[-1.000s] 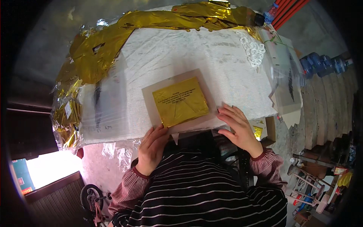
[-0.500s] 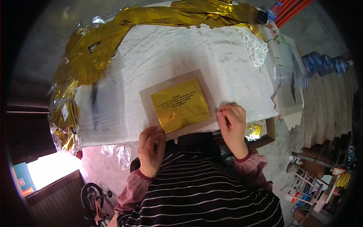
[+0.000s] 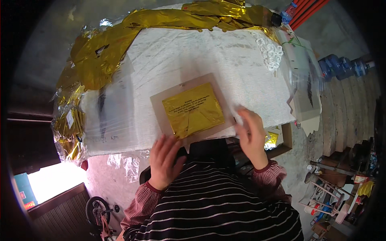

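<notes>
The gold packet (image 3: 195, 114) is laid on the white table (image 3: 169, 52), at six o'clock. Nothing is gripped by the left hand (image 3: 163, 162) or right hand (image 3: 254, 138), fingers parted. Rings (image 3: 271, 53) are heaped at two, jugs (image 3: 339, 68) beyond.

We find one flat, creased gold packet (image 3: 198, 117) framed by a greyish sheet (image 3: 185, 88), both tilted, tops toward eleven o'clock.

The table (image 3: 177, 52) bears gold film (image 3: 173, 19), white rings (image 3: 270, 54) and 1 gold packet (image 3: 194, 112).
</notes>
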A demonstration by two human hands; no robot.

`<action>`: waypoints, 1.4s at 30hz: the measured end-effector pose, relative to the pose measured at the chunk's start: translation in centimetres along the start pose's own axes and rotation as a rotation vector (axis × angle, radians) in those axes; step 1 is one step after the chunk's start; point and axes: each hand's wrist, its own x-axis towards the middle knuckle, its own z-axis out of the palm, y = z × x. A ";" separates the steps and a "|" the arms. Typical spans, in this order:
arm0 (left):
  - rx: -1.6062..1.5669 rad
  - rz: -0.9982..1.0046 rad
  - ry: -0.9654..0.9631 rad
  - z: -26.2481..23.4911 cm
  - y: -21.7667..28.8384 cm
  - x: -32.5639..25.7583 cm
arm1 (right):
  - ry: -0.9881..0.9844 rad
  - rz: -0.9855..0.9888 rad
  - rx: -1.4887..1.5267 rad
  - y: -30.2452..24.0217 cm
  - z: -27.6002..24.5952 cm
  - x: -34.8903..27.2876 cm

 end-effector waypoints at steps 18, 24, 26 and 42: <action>0.017 0.074 -0.072 0.4 -1.1 1.4 | -0.373 -0.189 -0.201 -1.3 -0.6 -0.2; -0.030 0.051 -0.166 -0.9 0.0 2.7 | -0.255 -0.176 -0.124 -0.7 -0.4 0.6; -0.019 0.053 -0.189 -0.4 -0.2 3.6 | -0.265 -0.231 -0.181 -1.3 -0.4 1.2; 0.040 0.249 -0.436 5.4 1.0 10.0 | -0.424 -0.192 -0.075 0.3 -1.5 5.0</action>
